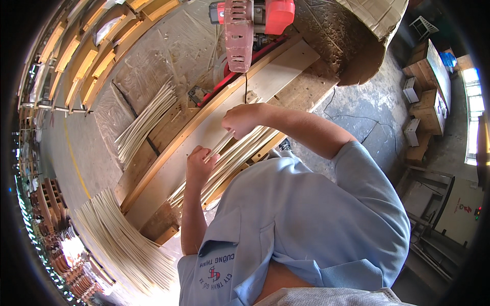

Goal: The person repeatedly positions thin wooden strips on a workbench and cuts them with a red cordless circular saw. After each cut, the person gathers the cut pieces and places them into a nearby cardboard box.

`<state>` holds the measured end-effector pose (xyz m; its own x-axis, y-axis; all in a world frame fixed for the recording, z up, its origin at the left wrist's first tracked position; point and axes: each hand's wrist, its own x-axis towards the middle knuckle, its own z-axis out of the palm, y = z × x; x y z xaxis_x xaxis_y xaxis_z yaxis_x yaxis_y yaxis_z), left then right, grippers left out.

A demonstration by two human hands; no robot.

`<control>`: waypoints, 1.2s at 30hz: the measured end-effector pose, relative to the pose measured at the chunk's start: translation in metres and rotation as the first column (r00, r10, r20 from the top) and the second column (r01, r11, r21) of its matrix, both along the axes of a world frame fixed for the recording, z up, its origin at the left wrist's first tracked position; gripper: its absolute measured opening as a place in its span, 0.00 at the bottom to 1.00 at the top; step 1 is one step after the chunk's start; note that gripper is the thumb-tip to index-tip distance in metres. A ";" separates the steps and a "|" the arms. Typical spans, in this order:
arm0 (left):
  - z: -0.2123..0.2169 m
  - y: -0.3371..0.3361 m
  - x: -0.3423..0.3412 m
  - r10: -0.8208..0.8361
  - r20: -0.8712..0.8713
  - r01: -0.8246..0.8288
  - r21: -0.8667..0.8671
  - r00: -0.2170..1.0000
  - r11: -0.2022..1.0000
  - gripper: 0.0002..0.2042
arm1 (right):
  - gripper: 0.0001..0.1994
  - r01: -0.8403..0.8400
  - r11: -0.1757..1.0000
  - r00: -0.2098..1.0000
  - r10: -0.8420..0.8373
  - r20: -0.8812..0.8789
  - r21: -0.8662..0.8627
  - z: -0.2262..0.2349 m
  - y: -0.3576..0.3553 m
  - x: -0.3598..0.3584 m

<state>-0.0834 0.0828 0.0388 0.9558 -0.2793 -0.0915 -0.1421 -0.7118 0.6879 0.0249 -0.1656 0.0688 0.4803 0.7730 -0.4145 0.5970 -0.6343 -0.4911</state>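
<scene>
the left hand sits near the middle of the view, its fingers curled shut around the lower end of a thin pale wooden strip. the right hand, at about 1 o'clock from the left one, pinches the upper end of the same strip, fingers closed on it. the strip runs between the two hands, slanting from 7 o'clock up to 1 o'clock.

just under the hands lies a loose bundle of like strips, fanned along the long pale board that forms the worktop. the held strip is lifted slightly above this bundle; whether it touches the others i cannot tell.

at 12 o'clock from the right hand stands a red chop saw, its pinkish blade guard hanging down toward the board, well apart from both hands. at 9 o'clock from the left hand a second bundle of strips lies on a plastic-covered surface. at 7 o'clock, well apart, a big heap of strips spreads out near the floor. stacked wooden frames line the edge at 10 o'clock. the person's light blue shirt fills the lower right.
</scene>
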 end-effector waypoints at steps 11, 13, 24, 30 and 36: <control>-0.005 0.000 -0.003 -0.034 -0.057 0.034 0.000 0.998 0.999 0.14 | 0.15 -0.050 0.988 0.998 0.055 0.032 -0.149 -0.014 0.003 -0.013; -0.004 -0.002 -0.005 -0.023 -0.068 0.024 0.009 0.997 1.000 0.15 | 0.15 -0.067 0.988 0.997 0.071 0.026 -0.137 -0.015 0.003 -0.012; -0.005 -0.001 -0.007 -0.039 -0.020 0.039 0.028 0.999 0.999 0.15 | 0.14 -0.065 0.996 0.998 0.066 0.018 -0.068 -0.011 -0.003 -0.013; -0.001 -0.001 -0.007 -0.047 -0.056 0.051 0.074 0.997 0.996 0.15 | 0.14 -0.118 0.988 0.993 0.118 -0.005 -0.104 -0.008 0.000 -0.013; 0.011 0.000 -0.010 0.014 -0.022 -0.015 -0.009 1.000 1.000 0.15 | 0.14 -0.053 0.992 0.998 0.057 -0.027 0.112 -0.008 -0.012 -0.011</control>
<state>-0.0934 0.0832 0.0499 0.9575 -0.2663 -0.1105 -0.1163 -0.7074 0.6971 0.0135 -0.1777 0.0613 0.4241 0.8399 -0.3387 0.6132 -0.5415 -0.5750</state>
